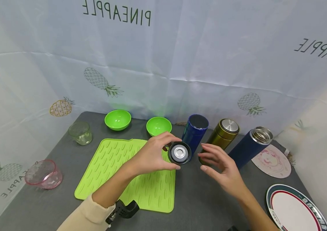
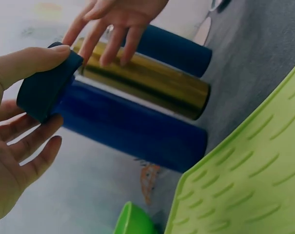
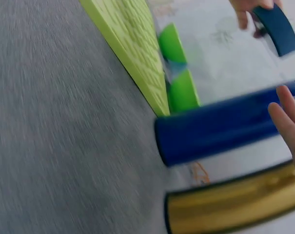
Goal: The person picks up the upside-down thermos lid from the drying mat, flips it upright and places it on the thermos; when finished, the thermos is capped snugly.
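Note:
My left hand point(image 1: 163, 153) pinches a dark blue round lid point(image 1: 179, 153) with a silver inner face, held above the table in front of a blue flask point(image 1: 195, 131). In the left wrist view the thumb and fingers point(image 2: 37, 58) grip the lid point(image 2: 46, 90) beside the blue flask point(image 2: 132, 127). My right hand point(image 1: 216, 160) hovers open just in front of a gold flask point(image 1: 223, 132), fingers spread and holding nothing. A navy flask point(image 1: 250, 145) with a bare steel mouth stands to the right. The right wrist view shows the lid point(image 3: 279, 27), blue flask point(image 3: 215, 129) and gold flask point(image 3: 235, 204).
A lime ridged mat point(image 1: 128, 173) lies under my left forearm. Two green bowls point(image 1: 117, 119) point(image 1: 159, 125) sit at the back, a glass jar point(image 1: 80, 132) and a pink glass bowl point(image 1: 43, 174) to the left. A pink disc point(image 1: 271, 161) and a rimmed plate point(image 1: 293, 208) lie to the right.

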`<state>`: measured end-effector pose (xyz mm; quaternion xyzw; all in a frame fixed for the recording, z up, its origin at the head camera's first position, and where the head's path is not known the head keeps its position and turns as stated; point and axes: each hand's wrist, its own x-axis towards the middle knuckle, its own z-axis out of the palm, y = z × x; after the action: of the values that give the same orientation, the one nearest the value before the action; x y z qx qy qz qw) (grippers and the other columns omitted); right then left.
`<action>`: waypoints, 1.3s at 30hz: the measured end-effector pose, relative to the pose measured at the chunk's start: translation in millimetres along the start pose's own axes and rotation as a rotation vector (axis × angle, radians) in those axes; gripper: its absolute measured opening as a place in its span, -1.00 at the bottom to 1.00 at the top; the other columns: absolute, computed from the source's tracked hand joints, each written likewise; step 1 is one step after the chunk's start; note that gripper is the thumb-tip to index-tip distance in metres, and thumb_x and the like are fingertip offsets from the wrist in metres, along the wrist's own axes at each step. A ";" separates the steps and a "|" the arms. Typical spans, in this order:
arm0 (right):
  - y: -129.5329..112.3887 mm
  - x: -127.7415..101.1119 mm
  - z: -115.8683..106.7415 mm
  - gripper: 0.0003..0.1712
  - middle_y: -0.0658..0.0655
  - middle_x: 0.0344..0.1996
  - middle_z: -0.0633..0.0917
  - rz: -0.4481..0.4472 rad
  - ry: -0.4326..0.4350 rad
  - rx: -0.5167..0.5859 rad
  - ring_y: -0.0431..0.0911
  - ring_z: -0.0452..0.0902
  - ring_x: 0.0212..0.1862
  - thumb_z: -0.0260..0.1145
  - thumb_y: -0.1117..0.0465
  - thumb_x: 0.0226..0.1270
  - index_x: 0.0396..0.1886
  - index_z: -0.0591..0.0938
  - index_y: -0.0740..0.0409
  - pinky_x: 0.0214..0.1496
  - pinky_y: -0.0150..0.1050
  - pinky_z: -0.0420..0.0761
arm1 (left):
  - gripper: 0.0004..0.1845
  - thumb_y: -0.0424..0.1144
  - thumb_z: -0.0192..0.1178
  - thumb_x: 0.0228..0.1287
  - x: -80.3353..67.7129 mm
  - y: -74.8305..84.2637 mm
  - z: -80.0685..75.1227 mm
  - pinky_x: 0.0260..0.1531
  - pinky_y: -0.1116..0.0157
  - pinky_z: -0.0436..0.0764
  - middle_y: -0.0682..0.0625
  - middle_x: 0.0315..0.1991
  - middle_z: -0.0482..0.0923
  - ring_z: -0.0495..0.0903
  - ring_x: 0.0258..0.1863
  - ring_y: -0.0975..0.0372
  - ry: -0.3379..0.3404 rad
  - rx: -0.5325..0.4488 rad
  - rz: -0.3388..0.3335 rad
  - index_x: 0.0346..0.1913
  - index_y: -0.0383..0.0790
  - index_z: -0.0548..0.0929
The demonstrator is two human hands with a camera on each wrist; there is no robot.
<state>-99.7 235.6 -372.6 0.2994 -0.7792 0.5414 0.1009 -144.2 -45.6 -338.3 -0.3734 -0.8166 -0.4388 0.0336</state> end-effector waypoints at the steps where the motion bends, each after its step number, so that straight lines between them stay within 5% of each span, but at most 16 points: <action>1: 0.7 0.9 3.7 -0.28 0.20 0.37 0.48 0.028 -0.018 0.013 -0.20 0.66 0.21 0.29 0.63 0.26 0.43 0.41 0.36 0.21 -0.33 0.68 | -0.28 -0.18 0.66 -0.11 0.6 -0.2 2.8 0.04 0.23 0.69 0.08 0.03 0.59 0.61 -0.02 0.29 0.001 0.004 0.012 0.21 -0.15 0.63; 8: 9.5 5.4 22.1 -0.44 -0.08 0.34 0.53 0.009 -0.058 0.158 -0.26 0.67 0.15 0.22 0.61 0.35 0.35 0.44 0.47 0.16 -0.37 0.69 | -0.27 -0.15 0.66 -0.10 1.4 -1.4 15.7 0.01 0.27 0.67 0.07 0.02 0.59 0.63 -0.02 0.28 -0.012 0.035 0.022 0.21 -0.16 0.64; 15: 10.5 8.2 26.7 -0.58 -0.12 0.30 0.56 0.024 -0.046 0.165 -0.29 0.68 0.14 0.24 0.59 0.34 0.20 0.57 0.50 0.13 -0.39 0.70 | -0.25 -0.13 0.66 -0.10 1.7 -2.8 18.8 0.00 0.31 0.67 0.06 0.03 0.59 0.63 -0.01 0.28 -0.023 0.032 0.012 0.24 -0.17 0.63; 23: 12.5 8.5 22.8 -0.57 -0.06 0.30 0.58 -0.018 0.002 0.195 -0.24 0.68 0.14 0.26 0.64 0.28 0.16 0.57 0.56 0.10 -0.38 0.71 | -0.31 -0.14 0.52 0.16 -0.1 -7.4 14.0 -0.10 0.33 0.73 0.02 0.15 0.63 0.68 -0.13 0.23 -0.077 -0.153 -0.074 0.37 -0.11 0.56; 28: 12.9 9.2 24.1 -0.54 -0.01 0.30 0.58 -0.046 0.010 0.223 -0.25 0.69 0.13 0.29 0.69 0.19 0.12 0.61 0.53 0.06 -0.35 0.73 | -0.49 -0.13 0.33 0.38 -1.7 -8.8 12.5 -0.21 0.35 0.71 0.00 0.04 0.72 0.70 -0.24 0.34 -0.089 -0.261 -0.154 0.36 -0.08 0.57; 34: 13.9 10.0 25.5 -0.52 0.04 0.29 0.59 -0.066 0.016 0.215 -0.22 0.68 0.16 0.29 0.72 0.15 0.10 0.65 0.46 0.08 -0.33 0.73 | -0.50 -0.17 0.38 0.31 -0.1 -9.5 10.7 -0.23 0.40 0.71 -0.09 0.01 0.74 0.74 -0.29 0.37 -0.066 -0.278 -0.198 0.30 -0.17 0.63; 39: 11.1 11.8 23.5 -0.65 -0.07 0.28 0.62 -0.040 0.038 0.164 -0.25 0.66 0.20 0.26 0.64 0.29 0.08 0.57 0.53 0.16 -0.37 0.69 | -0.55 -0.26 0.45 0.21 1.3 -9.3 9.8 -0.23 0.41 0.74 -0.13 0.02 0.75 0.78 -0.32 0.32 -0.008 -0.283 -0.164 0.18 -0.23 0.70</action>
<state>-111.6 212.7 -384.9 0.3118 -0.7239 0.6069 0.1015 -148.4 -40.8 -350.3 -0.3081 -0.7746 -0.5492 -0.0584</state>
